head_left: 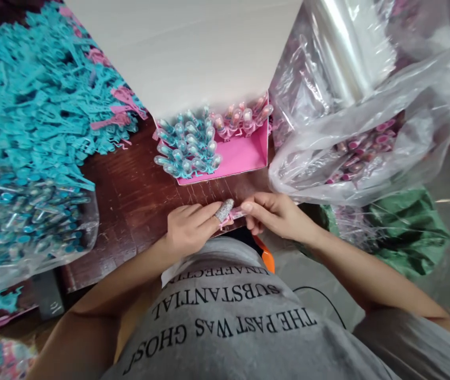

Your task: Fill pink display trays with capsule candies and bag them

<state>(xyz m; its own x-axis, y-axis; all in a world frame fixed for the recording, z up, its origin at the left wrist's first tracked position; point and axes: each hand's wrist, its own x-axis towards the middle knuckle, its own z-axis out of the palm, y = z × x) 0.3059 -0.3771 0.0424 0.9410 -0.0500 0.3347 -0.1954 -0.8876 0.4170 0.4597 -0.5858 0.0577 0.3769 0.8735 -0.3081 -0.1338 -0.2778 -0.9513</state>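
Pink small part (236, 214) pinched between fingers of left hand (191, 228) and right hand (276, 215)

A box (244, 153) of capsules (187, 148) stands on the table (130, 200) between a heap of parts (38, 95) left and bags (363, 116) right.

Teal plastic heap (38, 100), clear bags (367, 132)

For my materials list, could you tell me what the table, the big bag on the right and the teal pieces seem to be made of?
Table: dark wood, worn, grain and scuffs showing. Bag: thin clear plastic film, glossy and creased. Teal pieces: probably moulded plastic, matte, uniform colour.
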